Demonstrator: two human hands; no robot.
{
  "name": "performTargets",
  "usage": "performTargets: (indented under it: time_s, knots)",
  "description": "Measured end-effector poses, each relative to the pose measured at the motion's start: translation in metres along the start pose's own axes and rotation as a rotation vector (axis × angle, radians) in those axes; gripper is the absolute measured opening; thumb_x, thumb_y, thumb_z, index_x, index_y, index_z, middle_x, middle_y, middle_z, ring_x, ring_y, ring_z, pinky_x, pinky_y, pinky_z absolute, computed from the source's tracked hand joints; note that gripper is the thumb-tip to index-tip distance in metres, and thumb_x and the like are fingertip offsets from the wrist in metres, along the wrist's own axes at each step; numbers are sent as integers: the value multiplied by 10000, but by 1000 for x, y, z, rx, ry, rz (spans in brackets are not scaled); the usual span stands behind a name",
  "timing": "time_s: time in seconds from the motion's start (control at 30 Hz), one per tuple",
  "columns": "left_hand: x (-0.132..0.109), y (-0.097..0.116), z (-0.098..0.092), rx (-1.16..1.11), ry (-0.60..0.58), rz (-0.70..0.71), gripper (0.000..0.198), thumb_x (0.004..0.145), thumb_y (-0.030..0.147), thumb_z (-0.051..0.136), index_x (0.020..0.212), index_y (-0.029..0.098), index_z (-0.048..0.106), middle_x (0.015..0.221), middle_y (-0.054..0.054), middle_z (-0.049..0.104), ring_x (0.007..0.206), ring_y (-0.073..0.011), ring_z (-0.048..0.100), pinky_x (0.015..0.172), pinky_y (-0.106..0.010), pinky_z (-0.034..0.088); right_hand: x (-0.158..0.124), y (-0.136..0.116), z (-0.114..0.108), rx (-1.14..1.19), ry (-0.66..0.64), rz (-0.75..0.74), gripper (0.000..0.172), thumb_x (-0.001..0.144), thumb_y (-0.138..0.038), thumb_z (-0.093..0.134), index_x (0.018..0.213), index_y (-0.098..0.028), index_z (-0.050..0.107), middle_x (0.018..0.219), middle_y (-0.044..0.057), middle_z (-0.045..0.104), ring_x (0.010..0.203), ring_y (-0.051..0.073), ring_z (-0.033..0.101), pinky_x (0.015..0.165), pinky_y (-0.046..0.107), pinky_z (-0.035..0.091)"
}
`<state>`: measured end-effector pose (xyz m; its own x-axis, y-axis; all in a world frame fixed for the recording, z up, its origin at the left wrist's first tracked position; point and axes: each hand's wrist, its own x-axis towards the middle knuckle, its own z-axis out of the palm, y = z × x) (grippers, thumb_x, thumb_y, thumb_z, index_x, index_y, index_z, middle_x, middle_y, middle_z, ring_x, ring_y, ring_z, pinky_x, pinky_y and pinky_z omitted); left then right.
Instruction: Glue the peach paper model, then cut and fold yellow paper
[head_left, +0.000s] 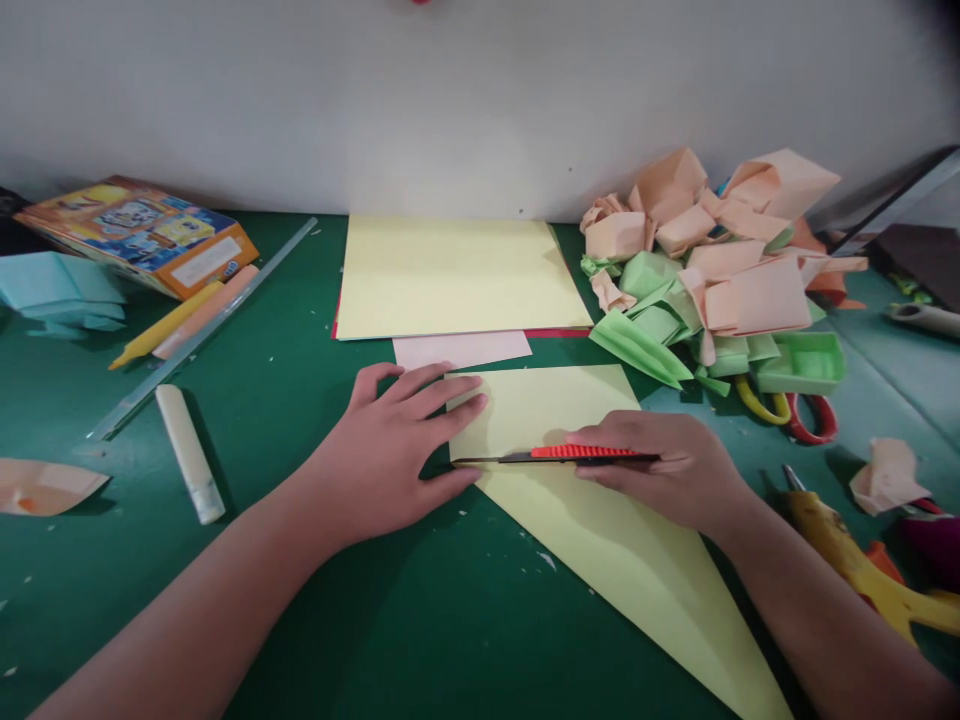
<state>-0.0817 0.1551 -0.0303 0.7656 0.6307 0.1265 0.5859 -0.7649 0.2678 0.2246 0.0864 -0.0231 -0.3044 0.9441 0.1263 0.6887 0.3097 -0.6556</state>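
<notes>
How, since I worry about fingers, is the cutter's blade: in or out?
Out: a thin dark blade extends past the red cutter toward the left hand.

We have a green tabletop (412,630) scattered with pale flecks (547,562). Nearer us than the paper stack (457,280) lie a pink slip (465,349) and a yellow sheet (585,530); left of the stack, a clear strip (206,328), a white tube (187,450) and a patterned box (142,230); right of it, a heap of peach and green paper (757,300) and, nearer us, a yellow glue gun (832,550)
</notes>
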Motion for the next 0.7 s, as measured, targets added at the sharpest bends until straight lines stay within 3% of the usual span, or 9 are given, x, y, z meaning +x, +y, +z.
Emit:
performTargets:
  time_s: [0.17,0.37,0.7]
  knots:
    - [0,1,-1,40,-3,-2,576,967,575,531,1464,283,529,1569,-45,492,1467,-338,395,1182,-579,227,0,-1,1,-9,13,-12,247,906,-425,728,1136,-358,786,892,-7,782,680,191,713,543,295,523]
    - [1,1,-1,29,-17,-5,549,967,572,540,1457,325,536,1583,-29,474,1474,-336,387,1211,-594,173,-1,-1,1,-45,27,-5,238,905,-430,726,1127,-367,788,916,-3,789,693,201,724,547,301,540]
    - [1,1,-2,-9,-7,-27,539,943,567,582,1435,348,563,1559,-27,506,1460,-343,410,1210,-603,186,0,0,0,-37,29,-15,247,907,-436,721,1132,-360,788,890,2,786,693,205,726,554,297,551]
